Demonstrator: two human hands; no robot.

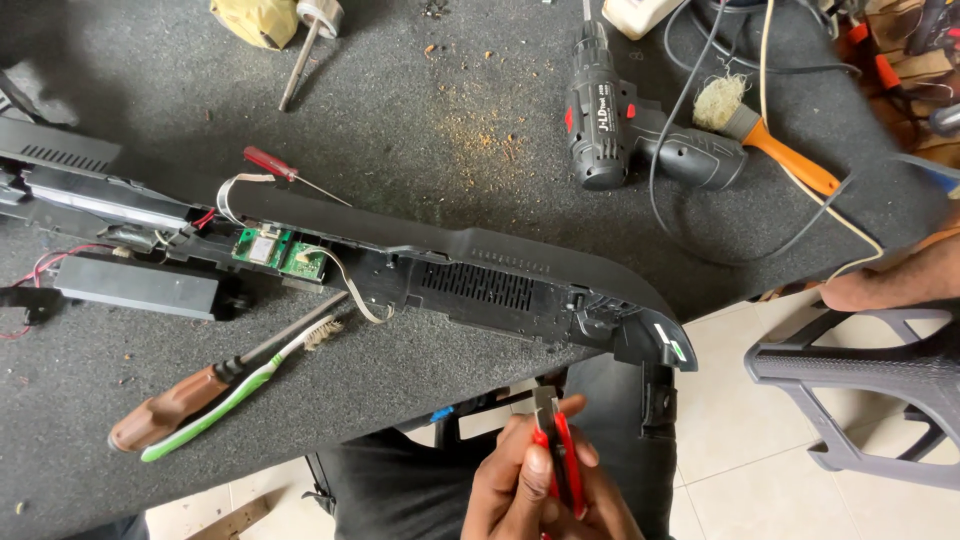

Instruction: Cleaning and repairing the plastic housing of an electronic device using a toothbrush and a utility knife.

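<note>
Both my hands meet at the bottom centre, below the table edge and over my dark trousers. My left hand (503, 492) and my right hand (606, 512) together grip a small red-handled cutter (564, 462), its metal tip pointing up toward the table. Just above it lies a long black plastic housing (520, 262), running diagonally across the dark table (420, 130). A green circuit board (281, 251) with wires sits exposed in the housing's left part.
A brown-handled screwdriver (168, 411) and a green-white toothbrush (232, 389) lie near the front edge. Further back are a red screwdriver (270, 162), a cordless drill (622, 132) and an orange-handled brush (772, 136). Another person's arm (890, 279) and a grey plastic stool (870, 372) are at right.
</note>
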